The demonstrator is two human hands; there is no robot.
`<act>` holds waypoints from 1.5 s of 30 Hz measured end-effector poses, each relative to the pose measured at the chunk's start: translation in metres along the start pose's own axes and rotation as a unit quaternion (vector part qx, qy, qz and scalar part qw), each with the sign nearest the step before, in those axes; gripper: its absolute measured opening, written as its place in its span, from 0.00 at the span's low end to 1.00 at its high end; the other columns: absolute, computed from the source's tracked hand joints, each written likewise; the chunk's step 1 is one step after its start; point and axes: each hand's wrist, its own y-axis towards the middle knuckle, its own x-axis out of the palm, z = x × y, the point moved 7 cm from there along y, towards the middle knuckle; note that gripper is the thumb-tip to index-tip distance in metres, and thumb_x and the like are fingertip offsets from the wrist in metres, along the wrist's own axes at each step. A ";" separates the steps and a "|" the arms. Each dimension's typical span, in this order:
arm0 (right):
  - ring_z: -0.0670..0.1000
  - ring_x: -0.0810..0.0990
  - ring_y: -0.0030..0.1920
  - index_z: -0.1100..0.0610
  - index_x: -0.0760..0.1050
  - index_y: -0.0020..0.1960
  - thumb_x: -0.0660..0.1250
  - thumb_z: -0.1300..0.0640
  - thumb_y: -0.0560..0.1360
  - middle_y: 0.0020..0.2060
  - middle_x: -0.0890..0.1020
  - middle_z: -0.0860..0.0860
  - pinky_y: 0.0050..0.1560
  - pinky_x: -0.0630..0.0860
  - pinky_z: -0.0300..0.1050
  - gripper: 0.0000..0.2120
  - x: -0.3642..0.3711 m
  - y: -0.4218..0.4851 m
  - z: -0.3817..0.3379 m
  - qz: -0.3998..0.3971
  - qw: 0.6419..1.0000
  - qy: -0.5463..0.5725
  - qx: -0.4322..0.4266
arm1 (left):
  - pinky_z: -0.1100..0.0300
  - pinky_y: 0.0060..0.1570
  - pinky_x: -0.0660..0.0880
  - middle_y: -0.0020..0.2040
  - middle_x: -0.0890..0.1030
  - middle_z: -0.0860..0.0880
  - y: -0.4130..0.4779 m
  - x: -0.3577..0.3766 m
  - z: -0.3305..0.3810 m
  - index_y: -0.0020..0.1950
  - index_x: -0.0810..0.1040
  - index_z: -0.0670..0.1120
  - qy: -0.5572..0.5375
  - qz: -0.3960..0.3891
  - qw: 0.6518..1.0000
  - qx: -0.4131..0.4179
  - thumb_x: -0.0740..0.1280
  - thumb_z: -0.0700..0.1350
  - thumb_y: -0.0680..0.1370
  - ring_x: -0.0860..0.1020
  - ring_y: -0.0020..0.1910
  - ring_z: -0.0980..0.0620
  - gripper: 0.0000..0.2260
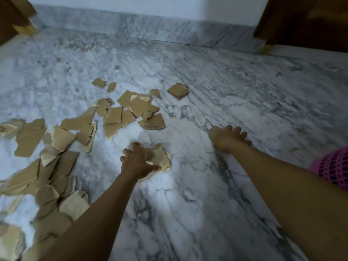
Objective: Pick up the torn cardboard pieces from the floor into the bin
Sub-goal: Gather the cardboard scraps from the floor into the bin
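Cardboard pieces (120,117): brown, ragged torn edges, some showing paler inner layers. They lie scattered on the grey-veined marble floor (207,204), from centre out to the left edge. The densest pile is lower left, where pieces overlap. A small square stack (178,90) sits apart at the far right of the scatter.

Left hand (138,162) is low over the floor, fingers curled round a crumpled wad (160,157) of torn pieces just below the main cluster. Right hand (228,138) is further right, low over bare marble with fingers spread. There's a tan lump at its thumb side; motion blur, so can't tell if it grips anything.

Edges: marble skirting (150,32) runs along the far wall, with a dark wooden panel (13,17) top left and another (301,21) top right. A pink mesh item (331,166) is cut off at the right edge. Floor right of the scatter is open marble.
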 end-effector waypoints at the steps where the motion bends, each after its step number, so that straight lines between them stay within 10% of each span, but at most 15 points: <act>1: 0.64 0.55 0.75 0.54 0.48 0.79 0.65 0.42 0.75 0.76 0.55 0.59 0.73 0.56 0.65 0.41 0.001 -0.002 0.000 -0.020 1.000 -0.003 0.017 | 0.45 0.65 0.68 0.68 0.63 0.38 0.000 0.001 0.000 0.74 0.54 0.48 -0.001 -0.011 1.000 -0.012 0.80 0.63 0.58 0.66 0.66 0.34 0.55; 7: 0.67 0.61 0.73 0.56 0.62 0.73 0.73 0.49 0.63 0.74 0.63 0.61 0.71 0.64 0.64 0.42 0.037 -0.018 -0.042 -0.115 0.986 -0.067 -0.096 | 0.49 0.53 0.74 0.63 0.64 0.42 -0.006 -0.001 0.008 0.68 0.54 0.45 -0.045 -0.019 0.999 -0.014 0.82 0.59 0.58 0.71 0.60 0.39 0.51; 13: 0.62 0.64 0.72 0.62 0.57 0.78 0.61 0.46 0.81 0.73 0.63 0.59 0.71 0.66 0.55 0.32 0.027 -0.090 -0.110 -0.138 0.955 0.080 -0.252 | 0.50 0.47 0.78 0.48 0.77 0.48 -0.025 -0.006 0.019 0.67 0.55 0.53 -0.138 -0.025 0.986 0.084 0.76 0.47 0.70 0.79 0.46 0.43 0.35; 19: 0.60 0.71 0.67 0.61 0.62 0.73 0.65 0.46 0.79 0.69 0.68 0.59 0.66 0.71 0.52 0.30 0.045 -0.100 -0.119 -0.123 0.962 0.013 -0.244 | 0.62 0.38 0.69 0.44 0.80 0.51 -0.030 -0.030 0.002 0.48 0.78 0.48 -0.147 -0.035 0.981 0.123 0.66 0.49 0.66 0.79 0.48 0.47 0.12; 23: 0.60 0.70 0.68 0.62 0.62 0.73 0.65 0.53 0.78 0.70 0.68 0.59 0.68 0.71 0.52 0.28 0.026 -0.120 -0.130 -0.120 0.959 -0.037 -0.254 | 0.70 0.37 0.69 0.46 0.79 0.52 -0.028 -0.057 -0.021 0.51 0.80 0.47 -0.152 -0.042 0.984 0.082 0.67 0.55 0.63 0.79 0.49 0.50 0.20; 27: 0.56 0.72 0.61 0.62 0.67 0.70 0.66 0.53 0.79 0.63 0.72 0.58 0.61 0.72 0.47 0.23 -0.024 -0.151 -0.168 -0.083 0.954 -0.030 -0.286 | 0.54 0.43 0.79 0.49 0.81 0.44 -0.035 -0.100 -0.033 0.53 0.79 0.43 -0.236 -0.088 0.967 0.043 0.69 0.68 0.69 0.81 0.50 0.45 0.29; 33: 0.58 0.68 0.56 0.57 0.70 0.51 0.66 0.58 0.75 0.57 0.68 0.59 0.55 0.67 0.51 0.07 -0.079 -0.167 -0.222 -0.046 0.952 -0.094 -0.289 | 0.57 0.40 0.75 0.55 0.77 0.41 -0.025 -0.183 -0.040 0.55 0.79 0.46 -0.283 -0.090 0.954 0.049 0.63 0.43 0.75 0.77 0.49 0.47 0.10; 41: 0.64 0.61 0.71 0.57 0.57 0.77 0.63 0.46 0.76 0.74 0.60 0.57 0.70 0.64 0.63 0.34 -0.016 -0.071 -0.235 -0.051 0.944 -0.155 -0.286 | 0.53 0.50 0.77 0.59 0.75 0.47 0.036 -0.172 -0.048 0.73 0.61 0.52 -0.285 0.007 0.956 0.065 0.79 0.45 0.69 0.78 0.54 0.46 0.38; 45: 0.64 0.59 0.74 0.59 0.53 0.79 0.61 0.46 0.80 0.76 0.58 0.56 0.69 0.64 0.62 0.34 0.009 -0.036 -0.248 -0.037 0.940 -0.118 -0.318 | 0.59 0.43 0.77 0.49 0.83 0.50 0.060 -0.150 -0.043 0.61 0.79 0.45 -0.256 0.014 0.966 0.034 0.79 0.48 0.69 0.82 0.48 0.51 0.22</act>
